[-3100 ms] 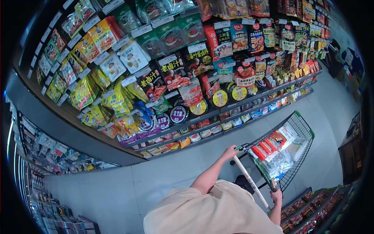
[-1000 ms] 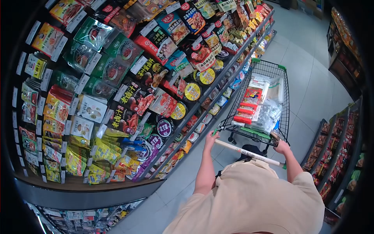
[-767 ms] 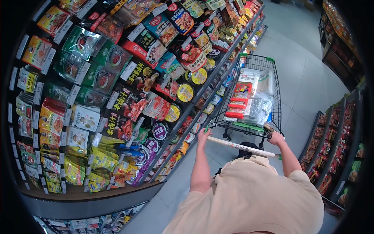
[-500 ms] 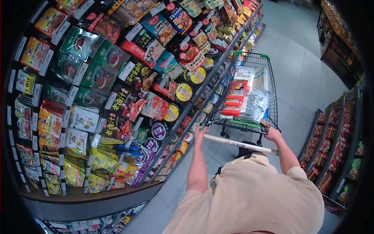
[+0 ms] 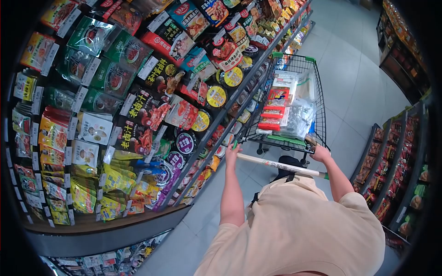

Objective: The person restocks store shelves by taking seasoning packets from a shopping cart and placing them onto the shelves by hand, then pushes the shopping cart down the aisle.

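A black wire shopping cart (image 5: 323, 117) with green corner pieces stands in front of me. Its pale push bar (image 5: 281, 165) runs across in front of my body. My left hand (image 5: 232, 155) is closed at the bar's left end, by a green end piece. Farther forward, my right hand (image 5: 320, 152) is closed on the cart's near right corner, beside a small brownish part I cannot make out. Inside the basket lie red packets (image 5: 271, 112), a clear plastic bag (image 5: 301, 117) with greyish contents, and a white printed package (image 5: 284, 79).
A tall shelf on the left holds hanging green pouches (image 5: 113, 80), black sauce packets (image 5: 146, 110), yellow packets (image 5: 117, 179) and round tubs (image 5: 216, 96). Its edge (image 5: 221, 122) runs close along the cart's left side. Another stocked shelf (image 5: 391, 168) stands at right. Tiled floor (image 5: 354, 106) stretches ahead.
The left shelf's goods have shifted slightly left and up in view. The cart and both hands sit slightly higher in view; both hands keep their hold.
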Action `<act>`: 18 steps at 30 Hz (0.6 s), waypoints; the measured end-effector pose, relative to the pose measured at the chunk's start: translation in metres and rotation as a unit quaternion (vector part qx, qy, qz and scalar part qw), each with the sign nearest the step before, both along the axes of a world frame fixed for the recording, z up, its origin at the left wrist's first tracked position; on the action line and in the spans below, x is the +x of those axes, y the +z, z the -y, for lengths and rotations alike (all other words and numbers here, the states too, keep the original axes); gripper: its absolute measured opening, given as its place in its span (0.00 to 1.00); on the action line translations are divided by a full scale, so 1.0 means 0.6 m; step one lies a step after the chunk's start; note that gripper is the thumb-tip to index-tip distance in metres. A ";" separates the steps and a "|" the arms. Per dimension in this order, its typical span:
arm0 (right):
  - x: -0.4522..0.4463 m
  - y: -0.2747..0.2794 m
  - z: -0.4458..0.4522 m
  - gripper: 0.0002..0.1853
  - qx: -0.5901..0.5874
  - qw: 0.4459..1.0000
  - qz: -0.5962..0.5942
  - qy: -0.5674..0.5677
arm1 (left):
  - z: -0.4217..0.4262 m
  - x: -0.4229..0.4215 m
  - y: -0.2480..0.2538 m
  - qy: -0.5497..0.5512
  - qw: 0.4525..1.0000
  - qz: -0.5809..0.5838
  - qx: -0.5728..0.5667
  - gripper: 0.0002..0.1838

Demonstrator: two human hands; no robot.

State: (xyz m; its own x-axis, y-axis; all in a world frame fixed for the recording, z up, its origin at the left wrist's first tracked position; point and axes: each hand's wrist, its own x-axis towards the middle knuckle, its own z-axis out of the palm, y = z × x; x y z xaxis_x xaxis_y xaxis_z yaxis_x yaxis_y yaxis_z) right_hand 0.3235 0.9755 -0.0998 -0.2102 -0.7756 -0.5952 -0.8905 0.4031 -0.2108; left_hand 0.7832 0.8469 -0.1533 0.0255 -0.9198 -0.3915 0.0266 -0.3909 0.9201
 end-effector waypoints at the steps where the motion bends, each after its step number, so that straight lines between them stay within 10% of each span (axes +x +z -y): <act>1: 0.002 -0.005 -0.005 0.22 0.002 1.000 -0.001 0.001 | -0.004 0.003 0.004 0.001 1.000 -0.001 0.002 0.15; 18: 0.055 0.012 -0.032 0.24 -0.005 1.000 -0.008 -0.002 | -0.025 0.033 0.013 0.024 0.999 -0.027 -0.015 0.15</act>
